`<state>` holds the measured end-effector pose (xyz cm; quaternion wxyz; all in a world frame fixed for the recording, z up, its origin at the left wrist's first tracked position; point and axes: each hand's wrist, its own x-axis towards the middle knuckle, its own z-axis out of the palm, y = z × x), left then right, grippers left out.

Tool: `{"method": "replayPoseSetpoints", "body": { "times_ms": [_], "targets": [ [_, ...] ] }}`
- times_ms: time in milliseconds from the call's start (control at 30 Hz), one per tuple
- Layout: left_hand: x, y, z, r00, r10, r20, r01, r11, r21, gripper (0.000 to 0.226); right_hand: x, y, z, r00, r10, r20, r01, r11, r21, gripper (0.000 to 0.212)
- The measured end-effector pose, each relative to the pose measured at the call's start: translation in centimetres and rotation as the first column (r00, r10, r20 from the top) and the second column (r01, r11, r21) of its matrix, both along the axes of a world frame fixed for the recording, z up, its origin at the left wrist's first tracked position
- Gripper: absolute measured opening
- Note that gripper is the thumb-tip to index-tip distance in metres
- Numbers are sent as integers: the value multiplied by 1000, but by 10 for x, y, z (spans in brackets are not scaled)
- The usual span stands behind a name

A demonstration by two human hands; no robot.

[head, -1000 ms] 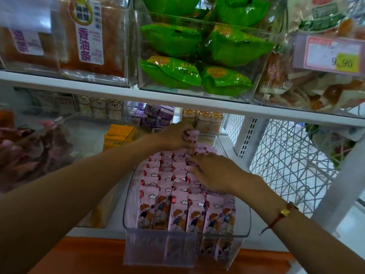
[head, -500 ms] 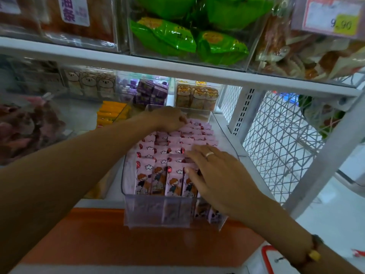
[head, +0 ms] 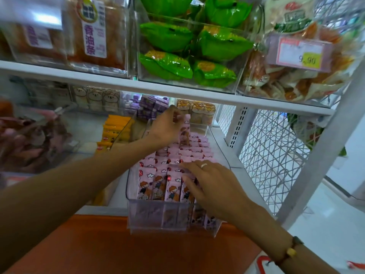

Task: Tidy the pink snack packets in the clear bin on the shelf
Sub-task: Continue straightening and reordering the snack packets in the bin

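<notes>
A clear bin [head: 173, 224] sticks out over the front edge of the lower shelf. Rows of pink snack packets [head: 158, 184] with a cartoon child and balloon stand upright in it. My left hand [head: 167, 127] is at the back of the bin and pinches one pink packet [head: 185, 131], held upright above the rows. My right hand [head: 213, 184] lies flat with spread fingers on the packets at the front right of the bin. A ring is on one finger and a bracelet on that wrist.
Yellow packets [head: 114, 131] and dark pink bags [head: 29, 139] fill bins to the left. Purple boxes [head: 152, 107] stand behind. The upper shelf [head: 177, 91] carries green packets [head: 193, 52] and a price tag [head: 300, 52]. A wire mesh panel [head: 272, 155] closes the right side.
My left hand has lifted one pink packet up out of the back rows. My right hand stays pressed on the front packets. The camera tilted up slightly.
</notes>
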<state>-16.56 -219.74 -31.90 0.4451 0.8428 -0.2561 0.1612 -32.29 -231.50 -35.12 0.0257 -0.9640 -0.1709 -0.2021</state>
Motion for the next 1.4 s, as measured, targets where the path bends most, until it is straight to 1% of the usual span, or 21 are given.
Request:
{"method": "replayPoseSetpoints", "body": {
  "times_ms": [67, 133, 200, 267, 300, 333, 400, 467, 500, 533, 633, 733, 800, 900, 933, 1000, 1033, 1133, 1267, 1333, 1400],
  "targets": [
    [-21, 8, 1, 999, 14, -46, -24, 974, -225, 28, 1, 1, 5, 1000, -12, -5, 13, 995, 100, 34],
    [-42, 18, 1, 997, 44, -59, -62, 931, -359, 24, 4, 4, 13, 997, -74, 22, 63, 943, 326, 31],
    [-60, 27, 1, 995, 43, -89, -80, 880, -469, 24, 7, 10, 22, 992, -125, 3, 109, 876, 471, 44],
    [-77, 34, 5, 992, -5, -125, -66, 826, -560, 24, 12, 18, 30, 988, -83, -127, 140, 825, 548, 64],
    [-85, 38, 6, 990, -33, -135, -53, 808, -587, 23, 13, 24, 33, 983, -38, -177, 136, 800, 584, 68],
    [-94, 41, 6, 988, -70, -141, -31, 794, -607, 22, 14, 30, 35, 981, 5, -193, 118, 779, 616, 67],
    [-109, 49, 4, 978, -156, -141, 34, 778, -628, 25, 12, 38, 34, 990, 33, -140, 66, 764, 641, 54],
    [-117, 58, 1, 968, -218, -123, 94, 774, -626, 23, 8, 42, 31, 997, 31, -69, 22, 753, 657, 40],
    [-118, 61, -1, 966, -232, -115, 116, 784, -609, 18, 6, 41, 30, 998, 35, -52, 11, 720, 694, 33],
    [-118, 65, -2, 965, -237, -112, 131, 807, -576, 18, 4, 40, 29, 998, 41, -50, 11, 652, 758, 25],
    [-119, 70, -9, 968, -230, -97, 166, 884, -437, 27, -1, 34, 29, 995, 48, -87, 62, 386, 920, 19],
    [-127, 67, -13, 943, -315, -108, 258, 897, -359, 33, -4, 33, 25, 982, 94, -166, 142, 223, 964, 28],
    [-131, 62, -16, 964, -264, -38, 246, 934, -258, 38, -4, 35, 24, 977, 111, -180, 158, 178, 971, 34],
    [-132, 61, -15, 979, -195, 58, 203, 946, -253, 31, -3, 35, 24, 965, 145, -219, 194, 167, 967, 48],
    [-132, 62, -14, 979, -197, 61, 206, 944, -260, 30, -3, 35, 26, 954, 204, -222, 195, 144, 970, 45],
    [-131, 62, -14, 976, -218, 23, 215, 937, -274, 29, -3, 35, 27, 923, 340, -183, 177, 49, 983, 27],
    [-130, 63, -14, 974, -226, -1, 217, 937, -275, 28, -4, 34, 28, 917, 363, -167, 171, 21, 985, 23],
    [-126, 64, -18, 977, -214, -26, 204, 958, -203, 30, -4, 32, 27, 950, 263, -169, 168, 27, 985, 32],
    [-124, 61, -24, 984, -169, 61, 173, 982, -78, 55, -6, 33, 26, 989, 103, -110, 109, 14, 994, 43],
    [-124, 60, -23, 985, -158, 68, 165, 978, -124, 53, -6, 34, 26, 993, 65, -94, 89, 73, 993, 47],
    [-123, 62, -19, 983, -182, 38, 186, 965, -185, 41, -6, 35, 27, 992, 70, -105, 96, 122, 988, 42]
  ]
}}
